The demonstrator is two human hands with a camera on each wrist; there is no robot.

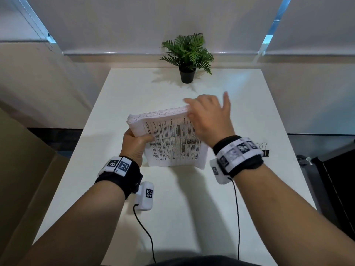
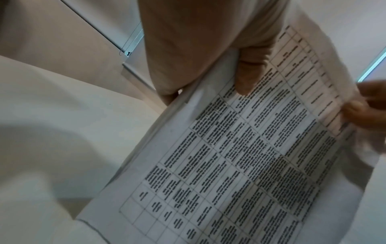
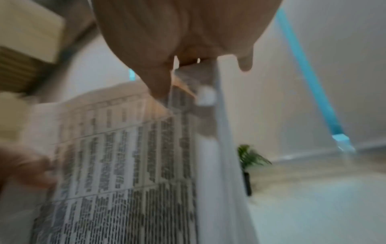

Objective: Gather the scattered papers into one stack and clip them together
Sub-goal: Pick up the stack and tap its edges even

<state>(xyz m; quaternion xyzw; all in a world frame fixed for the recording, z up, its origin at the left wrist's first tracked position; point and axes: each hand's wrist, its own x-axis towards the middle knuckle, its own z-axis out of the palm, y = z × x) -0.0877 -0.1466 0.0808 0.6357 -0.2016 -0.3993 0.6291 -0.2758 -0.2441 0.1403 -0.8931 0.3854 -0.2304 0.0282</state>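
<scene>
A stack of printed papers (image 1: 172,141) stands tilted above the white table (image 1: 172,208), its lower edge close to the tabletop. My left hand (image 1: 134,144) grips its left edge, thumb on the front sheet (image 2: 250,156). My right hand (image 1: 209,116) is at the stack's top right corner. There its thumb lies on the front sheet (image 3: 125,165) and its fingers reach over the top edge behind, pinching it. Two fingers stick out straight. A black binder clip (image 1: 264,148) lies on the table to the right, partly hidden behind my right wristband.
A small potted plant (image 1: 187,56) stands at the table's far edge, in the middle. Cables run from both wrist cameras toward my body. A dark object (image 1: 334,179) sits off the table's right side, and a beige surface (image 1: 23,169) lies to the left.
</scene>
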